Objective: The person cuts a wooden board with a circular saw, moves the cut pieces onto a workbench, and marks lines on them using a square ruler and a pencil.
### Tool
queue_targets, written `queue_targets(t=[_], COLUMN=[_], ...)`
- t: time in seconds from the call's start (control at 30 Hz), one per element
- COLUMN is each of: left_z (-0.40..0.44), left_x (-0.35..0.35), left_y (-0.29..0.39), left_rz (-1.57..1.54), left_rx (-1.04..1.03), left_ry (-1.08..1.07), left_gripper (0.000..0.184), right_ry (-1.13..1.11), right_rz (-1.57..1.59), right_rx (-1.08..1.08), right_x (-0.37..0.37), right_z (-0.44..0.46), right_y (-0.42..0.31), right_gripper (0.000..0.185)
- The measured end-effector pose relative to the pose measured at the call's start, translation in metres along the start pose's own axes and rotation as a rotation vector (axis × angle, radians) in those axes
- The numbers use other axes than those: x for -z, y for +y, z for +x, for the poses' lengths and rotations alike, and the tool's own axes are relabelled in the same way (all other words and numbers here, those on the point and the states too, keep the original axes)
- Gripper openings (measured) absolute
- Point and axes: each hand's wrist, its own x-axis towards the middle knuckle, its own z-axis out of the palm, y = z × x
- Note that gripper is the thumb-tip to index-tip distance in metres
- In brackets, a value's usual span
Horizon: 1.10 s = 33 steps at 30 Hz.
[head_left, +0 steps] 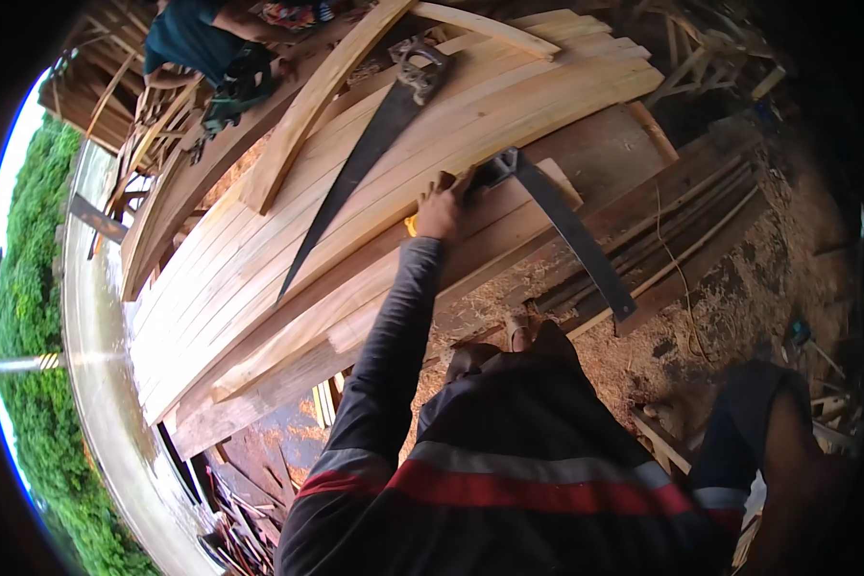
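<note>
My left hand is closed around the dark stock of what looks like a try square. This square has a long dark blade with a hole near its tip, reaching to the lower right across the boards. Under the hand a small yellow thing shows; I cannot make out its kind. The hand rests at the near edge of several pale planks lying side by side. A handsaw lies on them, its handle at the far end. My right hand is out of view.
At the upper left a co-worker's hand is near a green power tool on a curved board. A loose plank lies across the others. Sawdust and a thin cord lie at right.
</note>
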Motion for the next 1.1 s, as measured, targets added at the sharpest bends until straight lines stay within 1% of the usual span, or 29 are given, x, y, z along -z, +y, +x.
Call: queue_targets(t=[0.03,0.07,0.13,0.17,0.2,0.3,0.33,0.4,0.43,0.47,0.5,0.57,0.6,0.67,0.7,0.77,0.8,0.83,0.87,0.9,0.93,1.0,1.07,1.1], left_z=[-0.002,-0.003,-0.007,-0.010,-0.013,-0.014,-0.014,-0.015,-0.014,-0.016,-0.020,-0.025,-0.030,-0.036,-0.035,-0.034,-0.033,-0.034,-0.033,-0.033,-0.030,-0.029,-0.027,-0.026], left_x=[-0.001,-0.004,0.001,0.000,-0.016,-0.020,-0.015,-0.002,0.003,0.004,0.002,0.001,-0.001,0.000,-0.001,-0.001,0.000,0.008,0.008,0.005,0.004,0.003,0.006,0.012], left_y=[0.003,0.005,0.026,0.030,0.026,0.029,0.030,0.034,0.035,0.036,0.036,0.036,0.037,0.043,0.044,0.045,0.045,0.046,0.046,0.046,0.045,0.045,0.045,0.047], left_rz=[0.035,0.066,0.117,0.139,0.209,0.219,0.134,0.023,0.012,-0.001,-0.007,0.159,0.157,0.172,0.171,0.131,0.092,0.071,0.062,0.062,0.065,0.043,0.020,0.010], left_rx=[0.013,0.026,0.107,0.119,0.116,0.194,0.184,0.167,0.171,0.173,0.206,0.052,0.056,-0.055,-0.071,-0.068,-0.062,-0.045,-0.051,-0.053,-0.053,-0.071,-0.086,-0.090], left_ry=[0.020,0.042,0.055,0.043,0.155,0.142,0.122,0.144,0.128,0.096,0.087,0.213,0.205,0.195,0.195,0.201,0.196,0.140,0.161,0.151,0.146,0.126,0.091,0.048], left_gripper=[0.061,0.062,0.060,0.064,0.058,0.056,0.055,0.056,0.056,0.056,0.056,0.059,0.059,0.064,0.064,0.066,0.067,0.070,0.072,0.073,0.073,0.071,0.070,0.067], right_ry=[-0.179,-0.240,-0.352,-0.335,-0.322,-0.348,-0.450,-0.337,-0.153,-0.071,-0.049,-0.058,-0.083,-0.113,-0.123,-0.196,-0.292,-0.466,-0.825,-1.028,-1.194,-1.447,-1.694,-1.774], right_rz=[-0.022,-0.120,-0.312,-0.348,-0.376,-0.093,0.060,0.177,0.217,0.244,0.270,0.315,0.333,0.357,0.361,0.344,0.302,0.259,0.238,0.161,0.159,0.447,0.259,0.287], right_rx=[-0.090,-0.055,0.031,-0.202,-0.436,-1.006,-1.152,-1.061,-1.016,-0.911,-0.820,-0.709,-0.687,-0.654,-0.643,-0.699,-0.774,-0.885,-1.039,-0.900,-0.649,-0.682,-0.604,-0.578], right_x=[0.007,0.012,-0.017,-0.032,-0.048,-0.176,-0.204,-0.231,-0.242,-0.248,-0.255,-0.268,-0.277,-0.291,-0.296,-0.307,-0.314,-0.323,-0.335,-0.340,-0.346,-0.363,-0.391,-0.406], right_z=[0.007,-0.013,-0.040,-0.073,-0.104,-0.110,-0.111,-0.108,-0.093,-0.083,-0.080,-0.076,-0.076,-0.077,-0.079,-0.098,-0.118,-0.151,-0.202,-0.249,-0.301,-0.325,-0.308,-0.299], right_y=[-0.010,0.001,0.038,0.058,0.078,0.115,0.114,0.101,0.087,0.076,0.074,0.078,0.083,0.096,0.104,0.131,0.151,0.178,0.214,0.233,0.250,0.246,0.243,0.246], right_gripper=[0.037,0.039,0.046,0.038,0.033,0.037,0.039,0.045,0.039,0.037,0.036,0.033,0.031,0.029,0.027,0.025,0.024,0.024,0.020,0.018,0.018,0.020,0.020,0.019])
